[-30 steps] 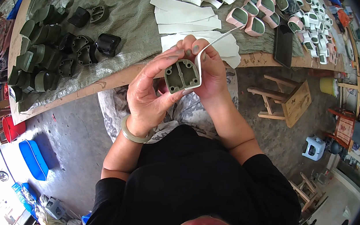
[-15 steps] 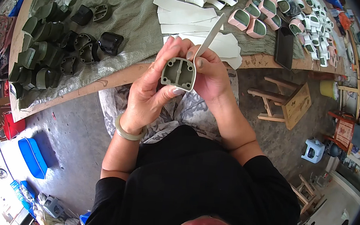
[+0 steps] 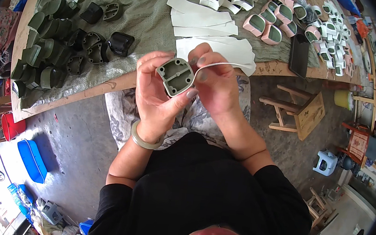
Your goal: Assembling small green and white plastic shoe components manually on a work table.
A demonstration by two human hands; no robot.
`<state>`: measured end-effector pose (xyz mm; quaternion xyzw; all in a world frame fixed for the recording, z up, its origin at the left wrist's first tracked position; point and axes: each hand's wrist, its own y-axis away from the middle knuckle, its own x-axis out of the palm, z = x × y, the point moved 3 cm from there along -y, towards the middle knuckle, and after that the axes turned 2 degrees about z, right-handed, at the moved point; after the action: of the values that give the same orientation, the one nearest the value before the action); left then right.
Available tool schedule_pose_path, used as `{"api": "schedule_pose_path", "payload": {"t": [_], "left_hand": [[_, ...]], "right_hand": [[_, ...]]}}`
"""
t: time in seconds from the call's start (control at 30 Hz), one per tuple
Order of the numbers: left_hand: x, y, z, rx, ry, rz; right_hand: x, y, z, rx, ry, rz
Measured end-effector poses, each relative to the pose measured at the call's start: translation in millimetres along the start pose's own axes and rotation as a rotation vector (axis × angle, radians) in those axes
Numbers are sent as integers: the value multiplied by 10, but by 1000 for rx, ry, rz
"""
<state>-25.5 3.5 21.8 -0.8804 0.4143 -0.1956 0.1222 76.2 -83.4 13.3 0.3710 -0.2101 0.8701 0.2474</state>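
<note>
Gripping: left hand (image 3: pixel 152 96) has the green block (image 3: pixel 174 78), right hand (image 3: pixel 216 81) pinches the white strip (image 3: pixel 229 63).
Block: by the table's (image 3: pixel 113 84) near edge, part-wrapped I reckon, strip end loose.
Far right: pink pieces (image 3: pixel 254 25) look wrapped.
Left: dark-green pieces (image 3: pixel 49 79) look bare.

Place: workshop
Worktop (image 3: pixel 272 67), left edge: rows of dark green shells (image 3: pixel 46 55)
Near edge: white strips (image 3: pixel 203 19)
Right end: pink and white pieces (image 3: pixel 271 34)
Floor (image 3: pixel 88 138): bare, grey

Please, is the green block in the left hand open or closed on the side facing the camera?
Open: the green block shows its divided hollow inside, with no cover over it.
</note>
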Motion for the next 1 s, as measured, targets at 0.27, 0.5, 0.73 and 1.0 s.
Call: {"api": "schedule_pose_path", "payload": {"t": [0.27,0.5,0.73,1.0], "left_hand": [[-9,-30,-106,45,-138,154],[-76,-88,-152,16,-151,252],[-135,-159,-170,32,-327,479],[11,-11,-33,-202,126,231]], "right_hand": [[-24,-101,69,60,-2,0],[-20,-87,53,140,9,55],[-42,-82,69,257,-83,33],[107,-30,142,39,303,128]]}}
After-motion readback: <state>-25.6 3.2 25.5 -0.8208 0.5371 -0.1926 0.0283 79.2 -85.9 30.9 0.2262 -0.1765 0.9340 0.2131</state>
